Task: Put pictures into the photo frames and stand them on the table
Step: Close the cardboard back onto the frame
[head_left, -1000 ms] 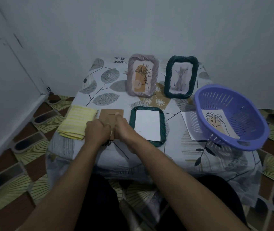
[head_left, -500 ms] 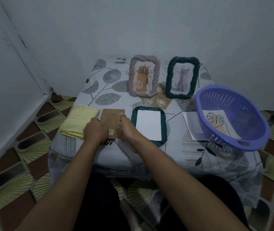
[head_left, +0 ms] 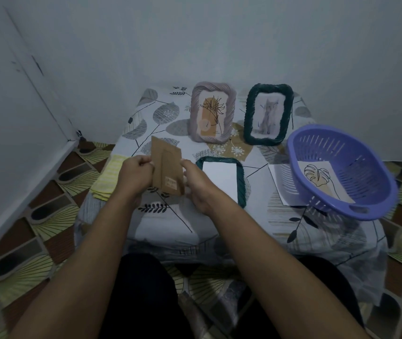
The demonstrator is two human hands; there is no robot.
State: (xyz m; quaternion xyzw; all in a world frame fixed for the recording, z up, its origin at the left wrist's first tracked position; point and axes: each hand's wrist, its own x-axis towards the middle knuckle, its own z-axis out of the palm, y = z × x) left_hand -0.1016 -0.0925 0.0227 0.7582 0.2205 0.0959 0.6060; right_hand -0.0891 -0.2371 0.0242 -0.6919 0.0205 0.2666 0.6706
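Note:
A brown cardboard frame back (head_left: 167, 165) with its stand flap is held upright above the table. My left hand (head_left: 135, 174) pinches its left edge and my right hand (head_left: 195, 182) grips its right edge. Just right of it a dark green woven frame (head_left: 222, 178) lies face down with a white picture back showing inside. Two filled frames stand at the back: a mauve woven frame (head_left: 212, 112) with a plant drawing and a dark green frame (head_left: 267, 115) with a cat picture. A leaf picture (head_left: 323, 179) lies in the purple basket (head_left: 341, 167).
A folded yellow cloth (head_left: 108, 178) lies at the table's left edge. A white sheet (head_left: 280, 179) sticks out from under the tilted basket on the right. The small table (head_left: 165, 223) has a leaf-patterned cover; grey walls close in behind and to the left.
Both hands have lifted the cardboard back off the table and tipped it upright. The camera view has shifted slightly.

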